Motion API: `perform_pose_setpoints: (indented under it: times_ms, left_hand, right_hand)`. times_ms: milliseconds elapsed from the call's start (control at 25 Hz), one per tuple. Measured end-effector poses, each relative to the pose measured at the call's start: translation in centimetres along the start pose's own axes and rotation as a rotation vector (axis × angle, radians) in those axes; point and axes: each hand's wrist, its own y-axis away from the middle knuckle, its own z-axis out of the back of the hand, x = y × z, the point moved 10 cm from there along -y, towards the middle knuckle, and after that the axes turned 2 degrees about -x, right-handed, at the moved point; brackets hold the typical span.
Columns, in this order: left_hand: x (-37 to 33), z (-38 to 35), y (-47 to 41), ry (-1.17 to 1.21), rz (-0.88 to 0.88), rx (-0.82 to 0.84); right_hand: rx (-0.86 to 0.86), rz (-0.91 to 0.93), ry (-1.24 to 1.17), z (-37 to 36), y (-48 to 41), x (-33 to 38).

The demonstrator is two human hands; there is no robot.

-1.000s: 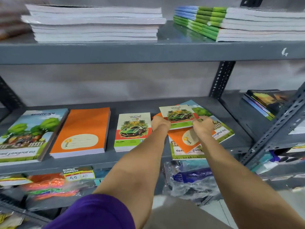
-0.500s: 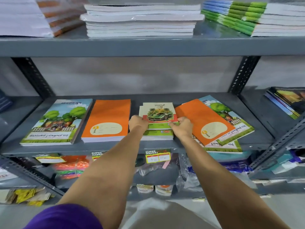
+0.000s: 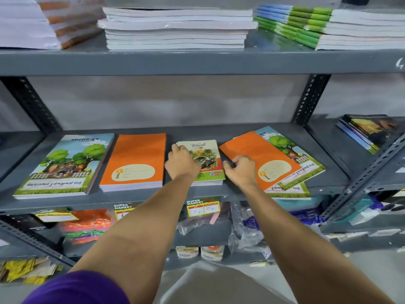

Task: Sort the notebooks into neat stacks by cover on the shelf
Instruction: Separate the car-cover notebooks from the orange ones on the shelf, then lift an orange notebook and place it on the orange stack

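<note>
Evidently light and floppy, the loose orange notebook wants lifting by its edge; left hand lies spread on the car-cover stack, right hand curls empty.

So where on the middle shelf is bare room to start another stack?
Bare shelf shows right of the messy pile, up to the upright, plus a strip behind all stacks. Crowded: tree stack, orange stack and car stack sit nearly edge to edge.

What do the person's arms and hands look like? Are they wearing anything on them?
Both forearms are bare, with no watch, bracelet or gloves. The left hand and right hand show no rings that I can see. A purple sleeve covers the left upper arm.
</note>
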Motion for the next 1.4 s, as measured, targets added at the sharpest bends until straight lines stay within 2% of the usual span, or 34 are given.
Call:
perform_pose_setpoints:
  times_ms: [80,160,280,360,440,560,680,880,1040,1200,1320,1400]
  left_hand:
    - [-4.5,-0.7,0.9,0.057,-0.076,0.026]
    - [-8.6,-2.9,2.3,0.129,-0.094,0.128]
    - [-12.8,-8.1,4.5,0.205,-0.046,0.364]
    - [-13.4,-11.0,5.5,0.243,0.053,0.473]
    - [-13.0,-12.4,5.5,0.332,0.163,0.506]
    - [-12.0,-12.7,4.8,0.5,0.315,0.485]
    - [-12.7,-12.0,4.4,0.72,0.379,0.46]
    - [-12.8,-8.7,2.1,0.935,0.289,0.398]
    - [-9.1,-4.7,-0.1,1.09,0.257,0.339]
    - [0.2,0.7,-3.2,0.941,0.26,0.113]
    - [9.7,4.5,-4.1,0.747,0.336,-0.047]
    - [14.5,6.0,-4.0,0.579,0.349,-0.079]
  right_hand:
    - [-0.104,-0.05,0.043,3.5,-1.5,-2.0]
    - [-0.164,-0.123,0.194,6.8,-2.9,-4.7]
    - [-0.066,-0.249,0.478,9.1,-5.0,-9.9]
    - [0.042,-0.304,0.531,8.8,-5.5,-12.5]
    - [0.06,-0.286,0.538,8.6,-6.0,-13.4]
    - [0.01,-0.296,0.504,9.1,-6.3,-13.7]
    - [-0.052,-0.368,0.445,9.4,-5.9,-14.7]
    - [-0.117,-0.445,0.277,8.8,-5.4,-14.0]
    - [-0.19,-0.456,-0.088,6.7,-4.2,-9.1]
    - [-0.167,-0.288,-0.264,2.2,-3.2,0.5]
    - [-0.094,-0.147,-0.258,-3.6,-0.3,7.9]
    - [-0.039,-0.065,-0.202,-7.2,1.7,11.5]
